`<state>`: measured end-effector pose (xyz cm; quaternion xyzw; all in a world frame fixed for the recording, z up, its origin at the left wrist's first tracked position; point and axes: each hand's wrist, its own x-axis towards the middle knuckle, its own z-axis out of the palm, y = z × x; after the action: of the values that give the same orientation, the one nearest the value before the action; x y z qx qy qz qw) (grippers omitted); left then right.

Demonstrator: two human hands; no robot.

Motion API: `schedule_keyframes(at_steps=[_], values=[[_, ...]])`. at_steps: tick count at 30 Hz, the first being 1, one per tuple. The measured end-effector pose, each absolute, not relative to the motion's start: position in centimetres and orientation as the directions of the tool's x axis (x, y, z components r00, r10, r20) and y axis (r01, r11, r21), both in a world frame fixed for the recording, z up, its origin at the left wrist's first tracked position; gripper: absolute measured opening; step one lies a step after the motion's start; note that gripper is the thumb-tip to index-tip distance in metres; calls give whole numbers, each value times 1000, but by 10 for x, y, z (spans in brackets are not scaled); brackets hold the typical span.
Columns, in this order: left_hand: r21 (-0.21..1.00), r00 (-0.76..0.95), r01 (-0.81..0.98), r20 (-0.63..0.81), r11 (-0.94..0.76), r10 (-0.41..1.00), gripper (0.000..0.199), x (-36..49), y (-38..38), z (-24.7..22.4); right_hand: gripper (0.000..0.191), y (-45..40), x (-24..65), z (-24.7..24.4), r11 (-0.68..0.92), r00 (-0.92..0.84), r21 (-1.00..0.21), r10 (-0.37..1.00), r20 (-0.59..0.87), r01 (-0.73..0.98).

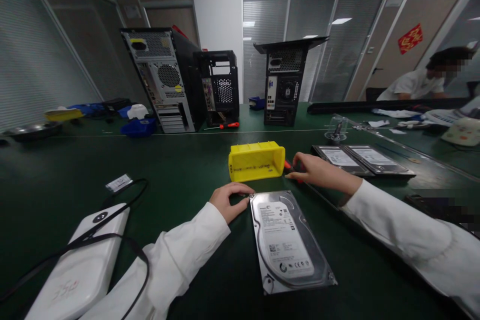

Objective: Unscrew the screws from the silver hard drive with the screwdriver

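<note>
A silver hard drive (pixel 287 242) with a white label lies flat on the dark green table (pixel 168 160). My left hand (pixel 232 201) is at its upper left corner, thumb and fingertips brought together there; whatever they may pinch is too small to name. To the right of a yellow bin (pixel 257 161) lying on its side, my right hand (pixel 309 171) has its fingers round the red and black handle of a screwdriver (pixel 288 166). The screwdriver's shaft appears to point down to the right, partly hidden by the hand.
Two more drives (pixel 362 160) lie at the right, near a clear plastic container (pixel 336 129). A white power bank (pixel 82 260) with a black strap is at left. Computer cases (pixel 168 80) stand behind, with another screwdriver (pixel 228 125). A person (pixel 416 82) is at far right.
</note>
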<state>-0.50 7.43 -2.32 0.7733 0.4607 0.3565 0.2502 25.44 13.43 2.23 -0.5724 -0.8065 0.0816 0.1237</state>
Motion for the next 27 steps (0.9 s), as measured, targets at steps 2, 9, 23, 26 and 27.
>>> schedule_keyframes(at_steps=[2, 9, 23, 26, 27], values=[[730, 306, 547, 282, -410, 909, 21, -5, 75, -23, 54, 140, 262, 15, 257, -257, -276, 966, 37, 926], [754, 254, 577, 200, -314, 946, 24, 1, 77, -19, 35, 147, 262, 7, 38, -128, -439, 976, -177, 898], [758, 248, 588, 163, -283, 955, 27, 0, 79, -19, 22, 122, 260, 136, 367, -70, -929, 926, 370, -57], [757, 259, 588, 158, -285, 953, 25, 1, 80, -18, 18, 114, 227, 151, 415, -204, -897, 875, 440, -153], [759, 267, 584, 154, -287, 951, 25, 1, 80, -18, 21, 113, 215, 153, 446, -247, -871, 838, 487, -205]])
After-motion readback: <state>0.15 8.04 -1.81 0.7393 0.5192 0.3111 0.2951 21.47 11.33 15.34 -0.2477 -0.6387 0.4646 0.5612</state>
